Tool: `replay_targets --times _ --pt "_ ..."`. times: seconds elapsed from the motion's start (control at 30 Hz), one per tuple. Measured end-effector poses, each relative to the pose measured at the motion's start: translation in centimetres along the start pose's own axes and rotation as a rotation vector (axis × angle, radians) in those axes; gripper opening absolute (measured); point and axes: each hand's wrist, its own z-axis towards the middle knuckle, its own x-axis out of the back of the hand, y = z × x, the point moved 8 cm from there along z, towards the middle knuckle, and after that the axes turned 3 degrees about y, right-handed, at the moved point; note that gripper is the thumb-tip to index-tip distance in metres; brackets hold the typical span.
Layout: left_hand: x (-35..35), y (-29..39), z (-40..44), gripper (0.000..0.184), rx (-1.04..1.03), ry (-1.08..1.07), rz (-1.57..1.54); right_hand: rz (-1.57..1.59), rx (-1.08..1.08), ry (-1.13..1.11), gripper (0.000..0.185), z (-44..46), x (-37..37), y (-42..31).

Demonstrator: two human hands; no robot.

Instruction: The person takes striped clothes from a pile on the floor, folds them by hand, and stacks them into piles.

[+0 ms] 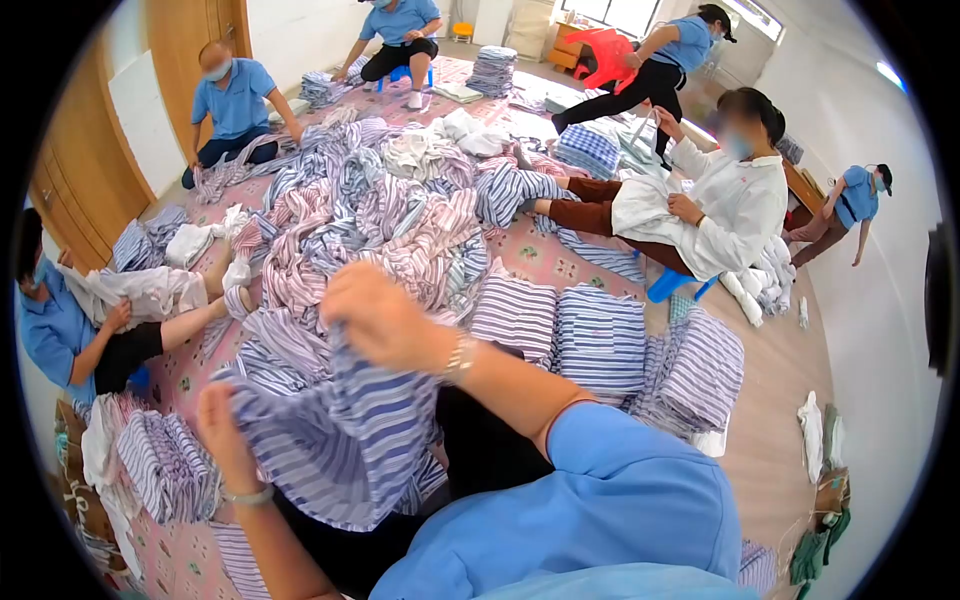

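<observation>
A blue-and-white striped cloth point(340, 425) hangs between my two hands over my lap. My right hand point(375, 315), raised higher, has its fingers closed on the cloth's upper edge. Lower and to the left, my left hand point(225, 435) pinches the other side of the cloth. Just beyond my hands lies a large heap of loose striped garments point(380, 215) in blue, pink and white. Folded striped stacks point(600, 340) stand right of my knees, and another folded stack point(170, 465) sits to my left.
Co-workers sit around the heap: one at the left point(60, 330), one at the back left point(235, 100), one at the back, one in white point(725, 200) at the right. Two others are on their feet farther off. A blue stool point(672, 284) stands under the person in white.
</observation>
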Motion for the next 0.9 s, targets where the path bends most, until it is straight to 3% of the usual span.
replay_targets --times 0.07,0.13,0.17,0.23,0.3,0.43,0.5,0.53,0.63,0.73,0.77,0.9 --pt "-5.6 -2.6 -0.8 0.010 0.240 -0.218 -0.213 0.171 -0.156 -0.193 0.024 -2.4 -6.1 2.2" --pt "-8.5 -4.6 -1.9 0.007 0.125 -0.298 -0.133 0.258 -0.257 -0.290 0.024 -6.0 -10.0 3.6" --pt "-9.2 -6.7 -2.9 0.024 0.197 -0.364 -0.130 0.294 -0.320 -0.290 0.024 -7.9 -11.3 4.4" --pt "-9.2 -9.4 -4.0 0.031 0.238 -0.408 0.017 0.332 -0.421 -0.290 0.025 -9.3 -12.2 5.4" --pt "-9.0 -9.5 -3.7 0.033 0.170 -0.382 0.126 0.277 -0.534 -0.542 0.025 -10.2 -13.3 6.1" --pt "-8.8 -10.1 -3.1 0.028 0.289 -0.365 0.008 0.299 -0.548 -0.375 0.021 -10.0 -12.9 7.1" --pt "-8.7 -9.2 -2.7 0.022 0.232 -0.251 -0.114 0.215 -0.476 -0.375 0.020 -10.2 -13.4 7.4" --pt "-8.3 -10.1 -2.9 0.021 0.317 -0.292 -0.052 0.161 -0.489 -0.389 0.021 -10.2 -13.3 7.5" --pt "-8.0 -9.9 -3.0 0.030 0.156 -0.207 0.022 0.236 -0.522 -0.374 0.024 -10.2 -12.8 7.2" --pt "-8.4 -8.9 -3.5 0.035 0.303 -0.259 -0.161 0.288 -0.618 -0.360 0.021 -10.5 -12.6 7.0" --pt "-8.5 -9.3 -3.7 0.032 0.348 -0.213 -0.307 0.300 -0.624 -0.357 0.021 -11.0 -12.9 7.3" --pt "-8.6 -10.0 -3.8 0.018 0.417 -0.260 -0.360 0.360 -0.656 -0.371 0.019 -11.0 -13.0 7.1"
